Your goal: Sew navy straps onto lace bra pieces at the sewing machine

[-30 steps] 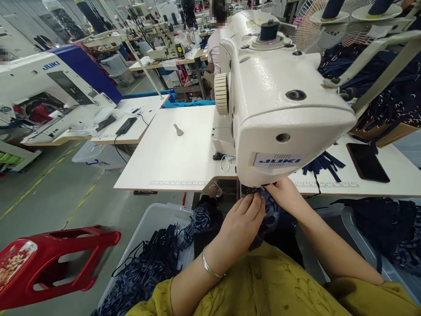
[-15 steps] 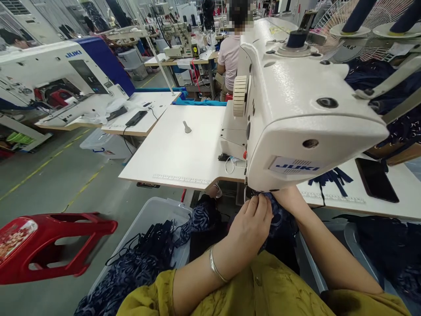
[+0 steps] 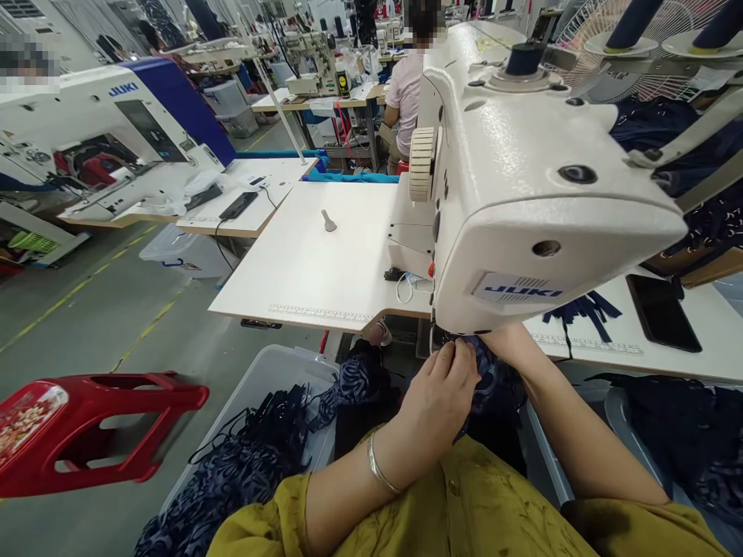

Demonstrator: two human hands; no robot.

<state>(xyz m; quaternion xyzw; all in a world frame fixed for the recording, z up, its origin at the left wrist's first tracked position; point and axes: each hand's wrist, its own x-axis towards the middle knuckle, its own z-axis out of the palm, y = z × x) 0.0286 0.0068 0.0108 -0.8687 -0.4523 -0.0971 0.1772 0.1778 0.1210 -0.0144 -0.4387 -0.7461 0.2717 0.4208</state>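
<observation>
Below the head of a white sewing machine (image 3: 557, 224), my left hand (image 3: 439, 391) has its fingers closed on dark blue patterned fabric (image 3: 484, 379). A bangle circles that wrist. My right hand (image 3: 508, 340) reaches under the machine head from the other side, at the same fabric; its fingers are hidden behind the machine. The fabric hangs down toward my lap. The needle area is mostly covered by the machine head and my left fingers.
A plastic bin (image 3: 305, 371) of patterned fabric pieces (image 3: 232, 472) stands at left, beside a red stool (image 3: 104, 433). On the white table (image 3: 313, 255) at right lie a phone (image 3: 663, 313) and navy strips (image 3: 586, 313). Ahead, a person (image 3: 405, 89) sits facing away.
The view has shifted very slightly. Both hands stay at the fabric under the machine head, with hardly any visible movement.
</observation>
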